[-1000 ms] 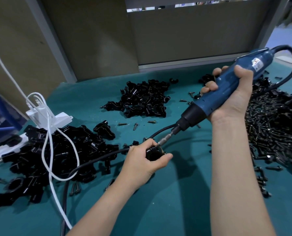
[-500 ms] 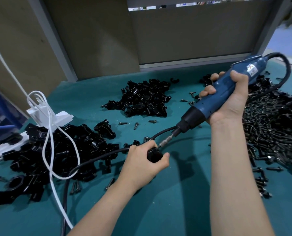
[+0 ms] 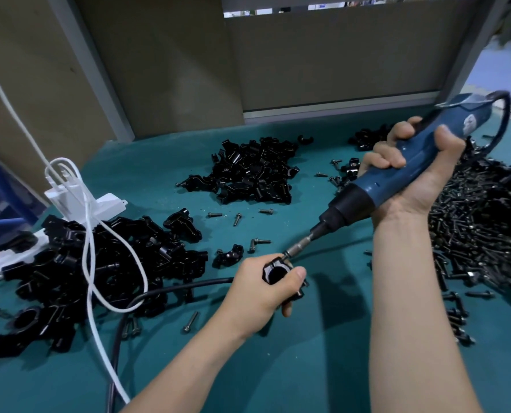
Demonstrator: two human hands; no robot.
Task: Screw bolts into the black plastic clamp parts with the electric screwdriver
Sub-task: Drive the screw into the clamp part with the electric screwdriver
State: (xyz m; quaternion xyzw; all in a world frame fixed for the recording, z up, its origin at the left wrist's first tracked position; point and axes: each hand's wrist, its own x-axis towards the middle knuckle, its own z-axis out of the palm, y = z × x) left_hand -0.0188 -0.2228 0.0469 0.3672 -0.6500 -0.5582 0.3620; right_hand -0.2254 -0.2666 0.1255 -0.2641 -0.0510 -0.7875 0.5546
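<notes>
The left hand (image 3: 260, 290) has its fingers clamped on a black clamp part (image 3: 279, 271); the right hand (image 3: 418, 171) grips the blue electric screwdriver (image 3: 397, 180), its bit at the part's top over the bench (image 3: 307, 368).

Dim overall, cool cast; lit from above and right. Soft-edged shadows thrown leftward across the teal mat (image 3: 322, 368). Small specular glints on the black clamp piles (image 3: 248, 171). Blown out at the slot (image 3: 248, 14) above the back panel (image 3: 322, 61). Slight motion blur at the rear end of the electric screwdriver (image 3: 427, 162). Fisheye bending at edges, corners soft.
</notes>
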